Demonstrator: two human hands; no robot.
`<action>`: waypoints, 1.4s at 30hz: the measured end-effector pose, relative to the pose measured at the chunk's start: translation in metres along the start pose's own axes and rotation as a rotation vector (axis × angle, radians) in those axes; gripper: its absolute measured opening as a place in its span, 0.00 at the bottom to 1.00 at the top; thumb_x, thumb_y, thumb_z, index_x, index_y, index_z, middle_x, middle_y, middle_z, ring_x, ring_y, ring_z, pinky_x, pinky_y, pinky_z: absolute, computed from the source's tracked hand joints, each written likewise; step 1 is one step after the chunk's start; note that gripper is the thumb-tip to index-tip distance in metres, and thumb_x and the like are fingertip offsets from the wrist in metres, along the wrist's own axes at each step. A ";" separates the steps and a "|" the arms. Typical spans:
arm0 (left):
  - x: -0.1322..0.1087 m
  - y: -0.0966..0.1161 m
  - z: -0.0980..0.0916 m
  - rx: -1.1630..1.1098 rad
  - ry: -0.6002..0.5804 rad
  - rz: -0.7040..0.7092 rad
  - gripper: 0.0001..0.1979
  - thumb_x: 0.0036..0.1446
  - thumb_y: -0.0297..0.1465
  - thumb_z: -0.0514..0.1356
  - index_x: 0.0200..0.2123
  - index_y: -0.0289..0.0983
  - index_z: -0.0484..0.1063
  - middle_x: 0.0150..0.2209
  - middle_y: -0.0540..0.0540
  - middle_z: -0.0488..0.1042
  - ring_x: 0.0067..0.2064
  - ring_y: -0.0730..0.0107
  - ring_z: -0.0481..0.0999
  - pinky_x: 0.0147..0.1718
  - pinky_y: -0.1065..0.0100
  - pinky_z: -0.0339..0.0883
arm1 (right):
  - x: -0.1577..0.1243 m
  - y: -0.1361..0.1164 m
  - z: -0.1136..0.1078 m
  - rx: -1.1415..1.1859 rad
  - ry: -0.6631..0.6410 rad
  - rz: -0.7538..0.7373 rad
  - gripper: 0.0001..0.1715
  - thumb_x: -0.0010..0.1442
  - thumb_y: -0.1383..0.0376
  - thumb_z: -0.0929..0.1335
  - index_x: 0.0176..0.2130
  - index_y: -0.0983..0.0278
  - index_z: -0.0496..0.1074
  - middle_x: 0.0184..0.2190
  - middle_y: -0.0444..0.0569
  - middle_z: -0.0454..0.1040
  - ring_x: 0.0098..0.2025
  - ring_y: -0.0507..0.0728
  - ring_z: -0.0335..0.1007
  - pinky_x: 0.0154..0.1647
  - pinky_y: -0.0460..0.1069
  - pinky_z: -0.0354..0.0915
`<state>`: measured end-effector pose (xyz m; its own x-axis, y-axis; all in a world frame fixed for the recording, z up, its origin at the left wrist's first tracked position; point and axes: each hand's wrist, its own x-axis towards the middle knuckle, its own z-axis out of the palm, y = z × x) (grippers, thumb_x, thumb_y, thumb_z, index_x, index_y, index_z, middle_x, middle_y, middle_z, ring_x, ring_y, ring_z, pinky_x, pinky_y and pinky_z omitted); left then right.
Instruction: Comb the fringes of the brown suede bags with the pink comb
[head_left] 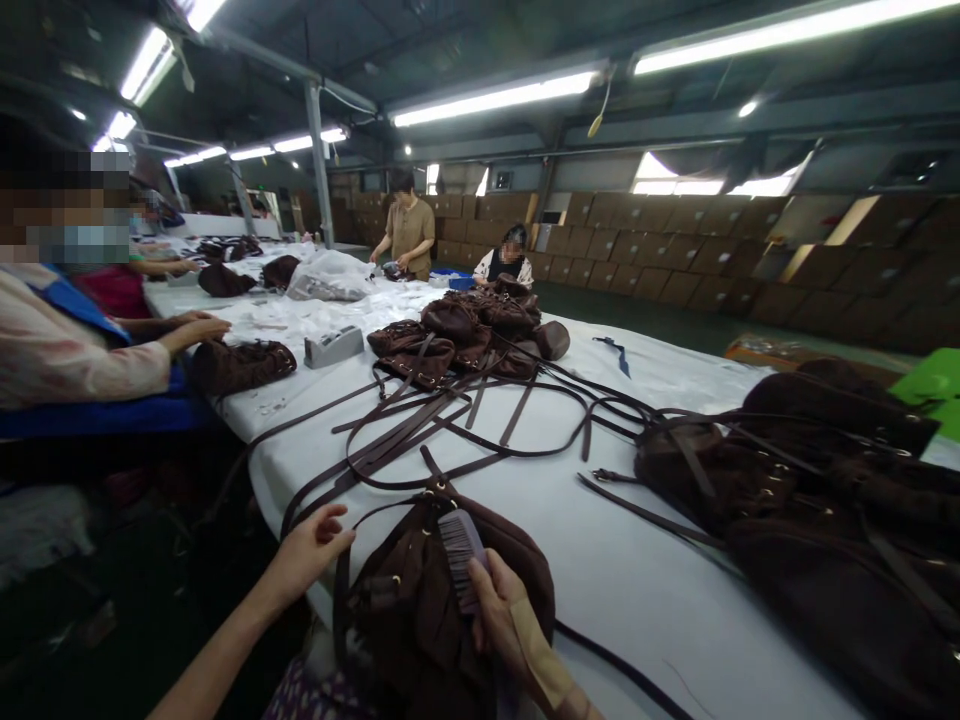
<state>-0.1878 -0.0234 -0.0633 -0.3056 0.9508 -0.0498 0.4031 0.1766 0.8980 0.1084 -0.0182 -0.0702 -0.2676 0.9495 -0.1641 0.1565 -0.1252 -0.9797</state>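
Observation:
A dark brown drawstring bag (517,530) lies at the near edge of the table, its straps trailing over the white surface. My right hand (499,605) is closed on a purple brush (463,555) with dark bristles, held over the front of the bag. My left hand (319,540) hovers at the bag's left side, near a strap, with its fingers apart and slightly curled and nothing in them. Brass-coloured eyelets and a strap end show at the bag's top.
More brown bags form a pile (480,325) mid-table and another heap (817,500) at the right, with straps tangled between. A grey tape dispenser (334,347) stands beside a bag (244,368) under a co-worker's hands at left. Two other people work farther back. Cartons (637,250) line the wall.

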 end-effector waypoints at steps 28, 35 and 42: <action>-0.044 0.103 0.049 1.006 -0.212 0.242 0.15 0.67 0.35 0.45 0.39 0.39 0.70 0.39 0.40 0.75 0.44 0.53 0.75 0.39 0.61 0.63 | 0.010 -0.043 -0.012 0.098 -0.121 -0.096 0.31 0.59 0.45 0.63 0.49 0.65 0.69 0.21 0.40 0.68 0.17 0.52 0.65 0.16 0.45 0.63; -0.029 0.129 0.047 0.635 -0.230 0.263 0.12 0.66 0.37 0.49 0.33 0.40 0.68 0.32 0.46 0.77 0.37 0.64 0.77 0.35 0.69 0.59 | 0.020 -0.076 0.022 0.002 -0.120 -0.315 0.26 0.53 0.61 0.72 0.52 0.59 0.72 0.39 0.46 0.77 0.41 0.58 0.72 0.45 0.50 0.68; -0.025 0.129 0.044 0.443 -0.219 0.247 0.08 0.57 0.35 0.57 0.28 0.39 0.71 0.27 0.49 0.74 0.33 0.66 0.73 0.32 0.69 0.58 | 0.019 -0.042 0.048 0.211 -0.327 -0.012 0.29 0.60 0.46 0.66 0.47 0.67 0.74 0.17 0.38 0.66 0.12 0.46 0.54 0.09 0.40 0.50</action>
<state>-0.0902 -0.0129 0.0344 0.0119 0.9999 0.0065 0.7792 -0.0134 0.6266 0.0509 -0.0084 -0.0381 -0.5629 0.8134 -0.1466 -0.0389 -0.2033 -0.9783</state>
